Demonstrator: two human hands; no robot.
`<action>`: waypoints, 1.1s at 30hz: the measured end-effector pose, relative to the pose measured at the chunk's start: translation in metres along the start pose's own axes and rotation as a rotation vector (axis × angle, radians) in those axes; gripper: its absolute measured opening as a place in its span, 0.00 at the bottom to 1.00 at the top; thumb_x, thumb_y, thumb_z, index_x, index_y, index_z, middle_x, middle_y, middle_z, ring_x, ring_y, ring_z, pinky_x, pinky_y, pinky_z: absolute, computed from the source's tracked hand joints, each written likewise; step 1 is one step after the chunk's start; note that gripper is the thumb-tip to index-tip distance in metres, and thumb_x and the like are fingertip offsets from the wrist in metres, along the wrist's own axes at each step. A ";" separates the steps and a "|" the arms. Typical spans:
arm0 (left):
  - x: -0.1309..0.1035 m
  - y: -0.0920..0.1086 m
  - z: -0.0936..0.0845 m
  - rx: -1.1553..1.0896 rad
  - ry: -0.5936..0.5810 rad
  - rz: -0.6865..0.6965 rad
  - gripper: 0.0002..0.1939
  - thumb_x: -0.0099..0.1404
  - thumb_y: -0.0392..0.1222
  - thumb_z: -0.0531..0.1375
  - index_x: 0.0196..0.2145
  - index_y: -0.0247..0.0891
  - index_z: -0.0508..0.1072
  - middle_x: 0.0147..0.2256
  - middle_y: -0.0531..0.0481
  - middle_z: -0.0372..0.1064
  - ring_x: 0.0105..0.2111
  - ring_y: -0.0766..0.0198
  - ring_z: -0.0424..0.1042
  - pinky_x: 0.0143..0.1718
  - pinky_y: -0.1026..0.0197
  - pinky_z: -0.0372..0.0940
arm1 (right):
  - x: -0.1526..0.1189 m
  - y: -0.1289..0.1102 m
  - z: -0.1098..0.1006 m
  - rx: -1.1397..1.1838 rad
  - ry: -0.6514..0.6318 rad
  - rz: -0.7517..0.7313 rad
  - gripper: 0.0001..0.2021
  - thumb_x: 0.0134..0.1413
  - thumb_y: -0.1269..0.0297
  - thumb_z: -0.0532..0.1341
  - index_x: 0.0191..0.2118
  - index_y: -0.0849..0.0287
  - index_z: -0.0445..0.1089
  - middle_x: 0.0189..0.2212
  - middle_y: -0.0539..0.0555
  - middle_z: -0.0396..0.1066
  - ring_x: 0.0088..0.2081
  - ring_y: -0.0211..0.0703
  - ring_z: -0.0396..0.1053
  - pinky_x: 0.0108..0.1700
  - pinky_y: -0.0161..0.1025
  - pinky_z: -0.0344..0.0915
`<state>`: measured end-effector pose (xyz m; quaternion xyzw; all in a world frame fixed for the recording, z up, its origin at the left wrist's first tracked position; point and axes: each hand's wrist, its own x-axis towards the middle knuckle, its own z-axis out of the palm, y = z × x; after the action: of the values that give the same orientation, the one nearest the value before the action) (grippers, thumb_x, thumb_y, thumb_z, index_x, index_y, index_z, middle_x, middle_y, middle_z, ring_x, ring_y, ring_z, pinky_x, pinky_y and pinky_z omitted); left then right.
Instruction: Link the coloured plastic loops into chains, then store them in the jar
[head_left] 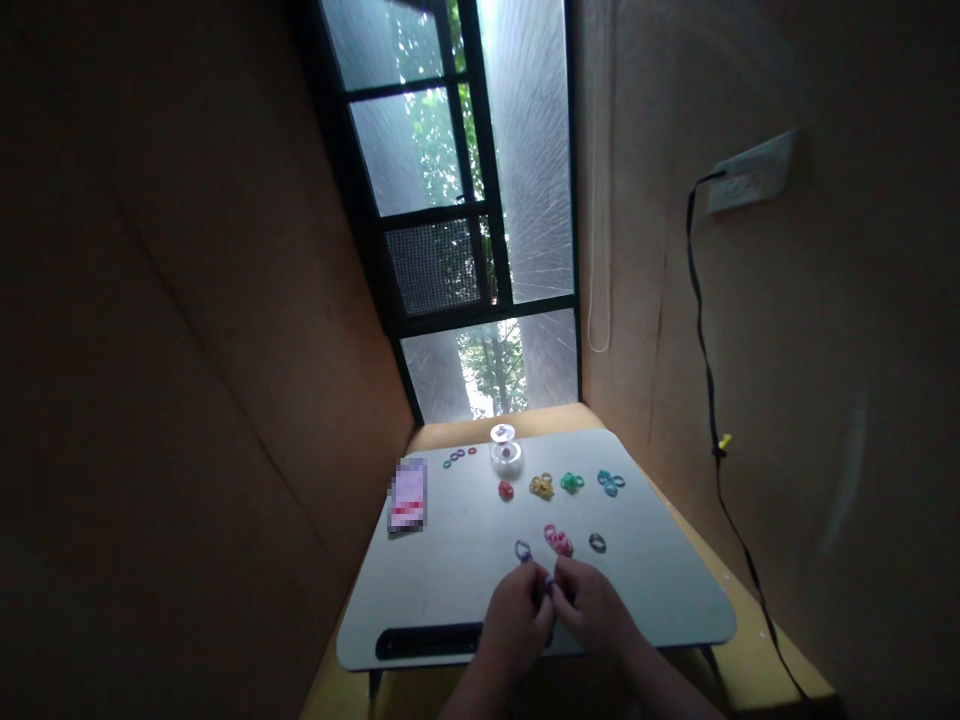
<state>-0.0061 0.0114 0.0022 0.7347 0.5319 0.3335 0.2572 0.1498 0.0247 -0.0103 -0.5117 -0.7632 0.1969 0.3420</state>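
Hands: here they are, left hand (pixel 517 612) and right hand (pixel 592 605), meeting low over the worktop (pixel 442 580), fingers of both pinched together on a small purple band (pixel 550 580).
Purple loop: a pale purple loop (pixel 523 549) pokes out just beyond the left fingertips; whether it joins the pinched band, I can't tell.
Closest neighbours: a pink pile (pixel 559 541) right ahead of the knuckles, a dark ring (pixel 597 543) just to its right.
Colour row: farther back, and it's red pile (pixel 506 490), yellow pile (pixel 541 486), green pile (pixel 571 482), blue pile (pixel 610 483), left to right.
Far edge: a clear round tub (pixel 506 458) stands with a white disc (pixel 502 433) behind it; small coloured rings (pixel 459 457) line up to the left.
Left side: a flat pink-and-lilac rectangle (pixel 407 495), pixelated, its markings unreadable.
Near edge: a long black slot (pixel 427 640), its right part hidden by the left hand and forearm.
Beyond: a bright window (pixel 487 250); on the right wall, an outlet (pixel 752 175) with a black cord (pixel 705 345) dangling.
Hard to see: the inner fingertips, tucked behind the hands; the forearms run off the bottom.
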 end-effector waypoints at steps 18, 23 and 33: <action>0.000 0.003 -0.002 0.049 -0.009 -0.005 0.02 0.61 0.34 0.56 0.30 0.38 0.66 0.28 0.54 0.65 0.28 0.66 0.61 0.31 0.63 0.51 | 0.001 -0.001 -0.001 -0.006 0.001 -0.018 0.07 0.54 0.66 0.53 0.25 0.56 0.57 0.23 0.48 0.64 0.27 0.39 0.62 0.31 0.36 0.51; 0.000 0.004 -0.003 0.034 -0.014 -0.010 0.02 0.61 0.35 0.56 0.31 0.38 0.67 0.28 0.53 0.66 0.29 0.65 0.62 0.31 0.63 0.52 | 0.002 0.000 -0.001 0.015 -0.011 -0.012 0.07 0.53 0.67 0.53 0.26 0.56 0.58 0.24 0.49 0.65 0.27 0.39 0.62 0.31 0.35 0.52; 0.000 0.005 -0.002 0.049 -0.008 -0.001 0.02 0.61 0.34 0.56 0.31 0.38 0.67 0.28 0.53 0.66 0.29 0.65 0.62 0.31 0.63 0.52 | 0.001 0.001 -0.001 0.020 -0.004 -0.013 0.07 0.53 0.67 0.53 0.25 0.56 0.57 0.23 0.48 0.65 0.27 0.39 0.62 0.31 0.35 0.52</action>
<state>-0.0048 0.0102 0.0071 0.7419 0.5390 0.3173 0.2416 0.1515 0.0258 -0.0100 -0.5028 -0.7654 0.2031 0.3466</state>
